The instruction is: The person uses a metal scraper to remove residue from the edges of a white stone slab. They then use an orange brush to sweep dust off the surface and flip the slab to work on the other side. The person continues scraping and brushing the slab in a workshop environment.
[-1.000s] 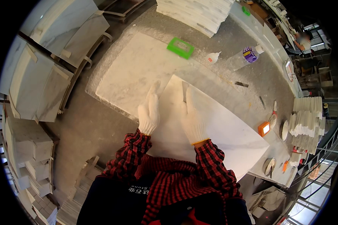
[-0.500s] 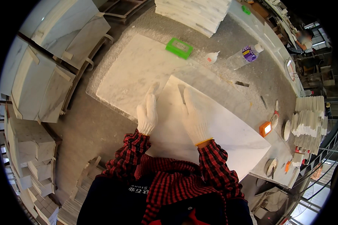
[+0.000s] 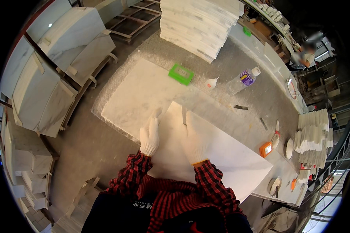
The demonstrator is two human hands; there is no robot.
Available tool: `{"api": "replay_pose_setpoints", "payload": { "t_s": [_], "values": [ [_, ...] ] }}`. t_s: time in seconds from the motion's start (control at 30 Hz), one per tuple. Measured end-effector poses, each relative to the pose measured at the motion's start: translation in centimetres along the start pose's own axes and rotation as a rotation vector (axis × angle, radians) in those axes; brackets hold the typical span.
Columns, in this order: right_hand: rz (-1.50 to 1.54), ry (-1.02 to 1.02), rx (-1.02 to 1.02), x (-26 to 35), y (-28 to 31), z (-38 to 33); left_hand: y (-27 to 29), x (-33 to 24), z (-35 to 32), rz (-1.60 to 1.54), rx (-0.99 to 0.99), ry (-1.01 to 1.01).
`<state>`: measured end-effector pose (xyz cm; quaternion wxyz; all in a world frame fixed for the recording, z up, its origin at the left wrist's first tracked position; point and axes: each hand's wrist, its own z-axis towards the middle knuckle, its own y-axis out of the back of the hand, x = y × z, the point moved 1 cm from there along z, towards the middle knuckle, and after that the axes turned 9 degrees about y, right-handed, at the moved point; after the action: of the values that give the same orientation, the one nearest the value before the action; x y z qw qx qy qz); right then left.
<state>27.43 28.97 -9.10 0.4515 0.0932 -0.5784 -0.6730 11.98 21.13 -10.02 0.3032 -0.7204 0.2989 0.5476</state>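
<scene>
A large pale marble slab [image 3: 225,163] lies in front of me, one corner pointing away and its near part against my body. My right hand [image 3: 195,141], in a white knit glove, rests on it with fingers stretched forward. A narrow grey strip [image 3: 184,115] shows beside those fingertips; I cannot tell whether it is a blade or a shadow. My left hand [image 3: 149,134], also gloved, is at the slab's left edge, its fingers extended and nothing visible in them. Beneath and beyond lies another marble slab [image 3: 132,89].
Beyond lie a green box [image 3: 181,74], a small white squeeze bottle [image 3: 211,83] and a clear bottle [image 3: 241,80]. Dark flat strips [image 3: 241,107], an orange lamp [image 3: 265,149] and a bowl [image 3: 275,186] are rightward. Stacked slabs [image 3: 200,27] stand behind; a person [image 3: 306,56] is far right.
The whole view has shifted, so the bench items appear lower and slightly left. Both hands keep nearly the same place on the slab.
</scene>
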Motion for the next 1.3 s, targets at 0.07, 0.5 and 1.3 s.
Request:
{"api": "replay_pose_setpoints", "payload": {
  "t_s": [0.07, 0.5, 1.3],
  "values": [
    [-0.065, -0.127, 0.238, 1.9, 1.5, 1.6, 0.3, -0.1, -0.1, 0.001, 0.009, 0.021],
    [0.078, -0.113, 0.294, -0.5, 2.0, 1.4, -0.2, -0.3, 0.0, -0.043, 0.053, -0.057],
    [0.106, -0.199, 0.262, 1.3, 2.7, 1.6, 0.5, -0.5, -0.3, -0.079, 0.017, 0.021]
  ]
}}
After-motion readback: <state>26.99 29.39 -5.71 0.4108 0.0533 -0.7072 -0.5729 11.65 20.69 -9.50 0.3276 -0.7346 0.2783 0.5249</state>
